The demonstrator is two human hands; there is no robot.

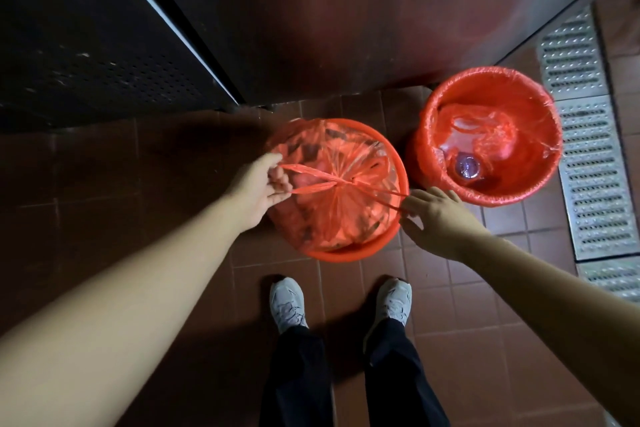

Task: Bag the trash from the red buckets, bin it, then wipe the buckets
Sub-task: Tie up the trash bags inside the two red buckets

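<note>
Closest in, two white shoes (341,302) and dark trouser legs (349,378) stand on the brown tiled floor (166,163), the legs cut off by the lower edge. Both bare forearms reach forward from the bottom corners. The left hand (260,188) has its fingers (282,184) curled shut, pinching two twisted strands of the red bag (329,198) at the near bucket's left side. The right hand (437,215) sits at the bucket's right edge, fingers loosely spread; whether the thin strand running toward it is actually gripped cannot be told. The near red bucket (349,253) is almost covered by the gathered bag, whose strands cross in a knot near the middle; the trash inside shows only as dark blurred patches through the plastic. Just beyond and to the right, a second red bucket (491,130) stands lined with red plastic, holding a crumpled red bag and a purplish round item, too unclear to name. A metal drain grate (585,135) runs along the right. Farthest, dark panels (311,10) rise, dimly lit.
</note>
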